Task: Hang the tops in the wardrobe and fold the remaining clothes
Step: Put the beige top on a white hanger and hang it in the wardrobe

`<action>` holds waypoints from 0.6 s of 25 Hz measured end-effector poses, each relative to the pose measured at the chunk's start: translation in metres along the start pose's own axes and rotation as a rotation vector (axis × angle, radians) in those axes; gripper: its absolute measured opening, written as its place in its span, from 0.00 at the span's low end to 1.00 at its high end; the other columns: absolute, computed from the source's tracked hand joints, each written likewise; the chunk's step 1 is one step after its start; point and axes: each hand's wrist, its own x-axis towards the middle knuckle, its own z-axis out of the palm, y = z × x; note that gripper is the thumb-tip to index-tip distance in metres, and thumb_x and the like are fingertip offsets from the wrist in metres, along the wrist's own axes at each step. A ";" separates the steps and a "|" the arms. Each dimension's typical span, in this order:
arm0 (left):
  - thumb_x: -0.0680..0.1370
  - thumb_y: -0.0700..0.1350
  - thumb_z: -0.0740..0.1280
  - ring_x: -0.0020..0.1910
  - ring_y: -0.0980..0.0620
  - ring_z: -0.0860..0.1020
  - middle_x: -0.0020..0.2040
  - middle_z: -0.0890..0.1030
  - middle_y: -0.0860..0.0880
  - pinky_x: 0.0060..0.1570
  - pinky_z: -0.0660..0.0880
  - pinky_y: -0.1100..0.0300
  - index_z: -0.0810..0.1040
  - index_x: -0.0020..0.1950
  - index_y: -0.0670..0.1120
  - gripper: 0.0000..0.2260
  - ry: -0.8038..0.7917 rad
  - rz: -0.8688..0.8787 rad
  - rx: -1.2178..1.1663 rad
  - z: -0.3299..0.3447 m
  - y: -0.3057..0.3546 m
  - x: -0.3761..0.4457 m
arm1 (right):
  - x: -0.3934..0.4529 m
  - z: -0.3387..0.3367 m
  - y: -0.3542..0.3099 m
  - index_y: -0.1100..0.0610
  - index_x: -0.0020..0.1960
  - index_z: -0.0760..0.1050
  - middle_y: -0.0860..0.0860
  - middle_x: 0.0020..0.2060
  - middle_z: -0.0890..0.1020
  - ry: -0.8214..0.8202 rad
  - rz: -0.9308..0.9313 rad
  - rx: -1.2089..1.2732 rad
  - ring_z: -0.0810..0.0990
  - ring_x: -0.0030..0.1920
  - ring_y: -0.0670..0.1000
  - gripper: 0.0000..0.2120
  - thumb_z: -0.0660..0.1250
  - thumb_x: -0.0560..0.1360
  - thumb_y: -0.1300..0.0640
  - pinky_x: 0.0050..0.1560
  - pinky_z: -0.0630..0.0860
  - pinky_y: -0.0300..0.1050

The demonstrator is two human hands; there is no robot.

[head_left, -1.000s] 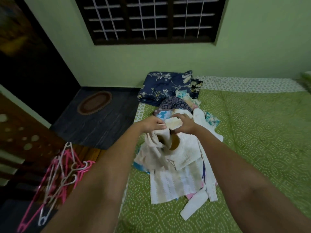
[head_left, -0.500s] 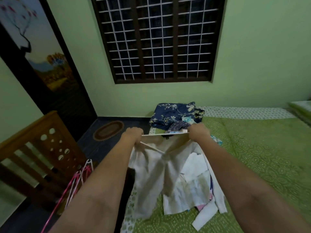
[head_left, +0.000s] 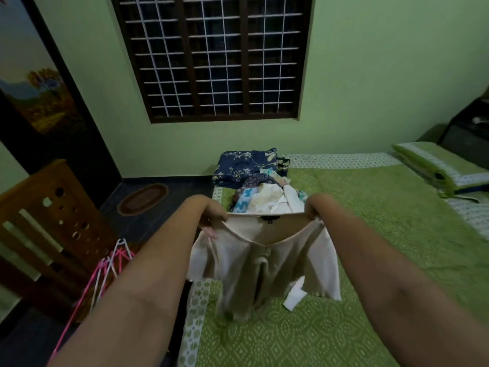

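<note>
Above the bed, both my hands hold a cream top stretched out by its neckline. Half a second ago the top sat lower and bunched, part of it draped over the pile; now it hangs free and spread flat, shoulders apart, the hem just reaching the green bedspread. A second ago my hands were close together down in the pile, now they are well apart and raised. View has tilted up too, more window and wall showing.

My left hand pinches the left shoulder seam, fingers curled round the fabric. My right hand grips the right shoulder the same way, fingers tucked into the cloth. Neck edge runs taut and level between the two hands, dark label at its middle. Body of the top hangs below and between my forearms, sleeves flaring out to either side.

Behind the top, the clothes pile lies on the bed near the far left corner, with a navy floral garment at its far end. A white piece pokes out under the top's right hem. Pink and white hangers lean beside the wooden footboard on my left. Green pillow at far right of the bed
</note>
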 end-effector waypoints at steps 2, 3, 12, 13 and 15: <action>0.75 0.43 0.71 0.41 0.46 0.84 0.49 0.81 0.39 0.44 0.82 0.57 0.77 0.54 0.35 0.14 -0.014 0.113 -0.043 -0.018 0.032 -0.020 | 0.006 -0.026 0.012 0.61 0.34 0.70 0.55 0.36 0.73 0.071 0.018 0.123 0.74 0.43 0.56 0.10 0.62 0.75 0.63 0.49 0.72 0.46; 0.72 0.42 0.74 0.43 0.47 0.83 0.48 0.81 0.41 0.47 0.81 0.58 0.79 0.51 0.36 0.13 -0.028 0.170 -0.006 -0.027 0.048 -0.027 | 0.015 -0.037 0.018 0.61 0.35 0.71 0.55 0.35 0.73 0.102 -0.012 0.226 0.75 0.42 0.56 0.10 0.62 0.75 0.64 0.46 0.73 0.44; 0.79 0.49 0.65 0.74 0.40 0.59 0.77 0.57 0.40 0.68 0.63 0.51 0.59 0.75 0.39 0.29 0.596 0.264 0.260 -0.017 0.135 0.116 | 0.119 -0.058 0.027 0.62 0.68 0.65 0.59 0.60 0.71 0.186 -0.090 1.210 0.73 0.59 0.59 0.23 0.67 0.74 0.63 0.53 0.68 0.49; 0.79 0.51 0.66 0.77 0.40 0.49 0.79 0.46 0.43 0.72 0.57 0.48 0.49 0.78 0.41 0.36 0.568 0.257 0.256 -0.011 0.135 0.130 | 0.132 -0.055 0.025 0.62 0.73 0.58 0.61 0.67 0.67 0.173 -0.105 1.240 0.69 0.65 0.61 0.31 0.68 0.74 0.62 0.58 0.68 0.50; 0.78 0.53 0.66 0.77 0.41 0.42 0.78 0.39 0.45 0.74 0.50 0.46 0.43 0.78 0.43 0.40 0.580 0.250 0.236 -0.012 0.127 0.151 | 0.150 -0.058 0.019 0.62 0.75 0.55 0.60 0.72 0.63 0.104 -0.118 1.211 0.66 0.69 0.61 0.36 0.70 0.74 0.58 0.64 0.66 0.54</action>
